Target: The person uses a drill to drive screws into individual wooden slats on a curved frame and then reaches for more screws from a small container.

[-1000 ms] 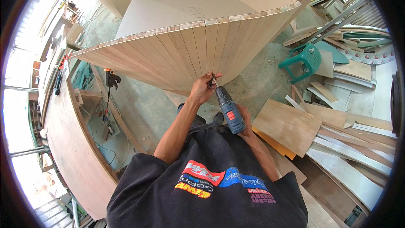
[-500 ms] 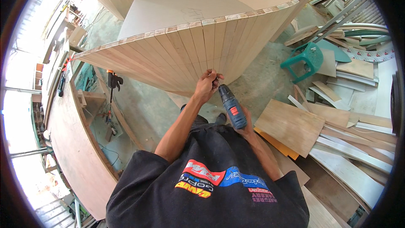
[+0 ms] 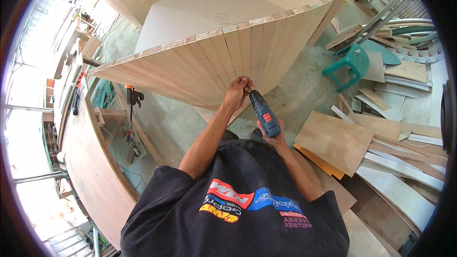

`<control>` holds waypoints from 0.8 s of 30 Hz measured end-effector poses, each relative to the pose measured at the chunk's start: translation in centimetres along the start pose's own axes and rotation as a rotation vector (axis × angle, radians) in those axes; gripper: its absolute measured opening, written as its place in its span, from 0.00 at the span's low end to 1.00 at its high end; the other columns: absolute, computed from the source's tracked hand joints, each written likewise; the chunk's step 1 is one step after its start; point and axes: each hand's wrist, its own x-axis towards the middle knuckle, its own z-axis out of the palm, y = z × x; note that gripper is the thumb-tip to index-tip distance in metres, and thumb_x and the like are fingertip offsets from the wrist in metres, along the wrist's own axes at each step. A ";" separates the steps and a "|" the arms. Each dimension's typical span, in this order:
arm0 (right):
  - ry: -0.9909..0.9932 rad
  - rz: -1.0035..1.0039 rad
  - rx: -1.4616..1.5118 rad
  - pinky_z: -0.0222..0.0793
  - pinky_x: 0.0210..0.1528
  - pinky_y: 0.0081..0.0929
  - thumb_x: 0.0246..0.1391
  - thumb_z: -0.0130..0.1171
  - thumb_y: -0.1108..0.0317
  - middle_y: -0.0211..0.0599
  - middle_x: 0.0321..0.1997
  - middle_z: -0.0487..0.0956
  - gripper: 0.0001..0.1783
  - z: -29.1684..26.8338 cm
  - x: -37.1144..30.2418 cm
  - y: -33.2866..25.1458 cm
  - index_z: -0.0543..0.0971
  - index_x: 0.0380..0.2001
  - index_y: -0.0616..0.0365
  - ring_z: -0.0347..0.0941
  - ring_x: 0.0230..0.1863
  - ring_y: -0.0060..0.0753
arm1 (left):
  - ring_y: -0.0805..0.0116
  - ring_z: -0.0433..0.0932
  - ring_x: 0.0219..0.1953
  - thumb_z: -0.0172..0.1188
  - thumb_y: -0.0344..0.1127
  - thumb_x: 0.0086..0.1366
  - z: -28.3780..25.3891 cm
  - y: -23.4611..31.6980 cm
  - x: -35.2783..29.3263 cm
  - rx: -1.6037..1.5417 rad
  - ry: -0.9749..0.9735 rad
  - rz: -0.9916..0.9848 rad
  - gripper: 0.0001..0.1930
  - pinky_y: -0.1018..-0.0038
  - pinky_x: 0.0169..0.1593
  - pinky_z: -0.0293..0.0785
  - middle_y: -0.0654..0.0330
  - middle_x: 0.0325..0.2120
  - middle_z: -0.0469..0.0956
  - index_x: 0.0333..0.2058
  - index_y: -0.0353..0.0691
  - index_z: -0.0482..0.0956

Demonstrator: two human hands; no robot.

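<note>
Drill (image 3: 260,107), between shirt (image 3: 243,169) and slatted panel (image 3: 190,62); probably heavy, rigid, best held by its mostly hidden handle, where the right hand (image 3: 278,135) closes around it. Left hand (image 3: 236,91) bunches its fingertips by the nose (image 3: 256,96); anything pinched is indistinguishable.

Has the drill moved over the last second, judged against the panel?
Yes: the drill has moved forward, away from the person's body and closer to the top edge of the slatted wooden panel.
</note>
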 end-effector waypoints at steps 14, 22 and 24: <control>-0.059 0.232 0.408 0.70 0.44 0.25 0.51 0.67 0.64 0.26 0.37 0.77 0.17 1.7 1.1 -0.7 0.76 0.43 0.56 0.73 0.40 0.21 | 0.81 0.64 0.24 0.44 0.34 0.73 -2.1 0.1 0.9 -0.178 0.000 -0.046 0.07 0.83 0.28 0.63 0.63 0.30 0.74 0.36 0.43 0.69; -0.037 -0.008 0.300 0.71 0.38 0.22 0.51 0.65 0.72 0.31 0.34 0.79 0.11 1.5 1.0 -0.5 0.77 0.38 0.61 0.73 0.35 0.18 | 0.81 0.62 0.21 0.44 0.35 0.72 -1.8 0.6 1.2 0.094 0.128 -0.098 0.08 0.82 0.24 0.62 0.60 0.31 0.77 0.36 0.41 0.71; -0.031 -0.021 0.233 0.70 0.36 0.23 0.48 0.65 0.72 0.31 0.34 0.79 0.15 1.4 1.2 -0.6 0.76 0.40 0.61 0.73 0.33 0.20 | 0.82 0.62 0.21 0.44 0.36 0.72 -1.4 0.8 1.0 0.070 0.111 -0.074 0.08 0.82 0.24 0.61 0.60 0.31 0.77 0.37 0.41 0.71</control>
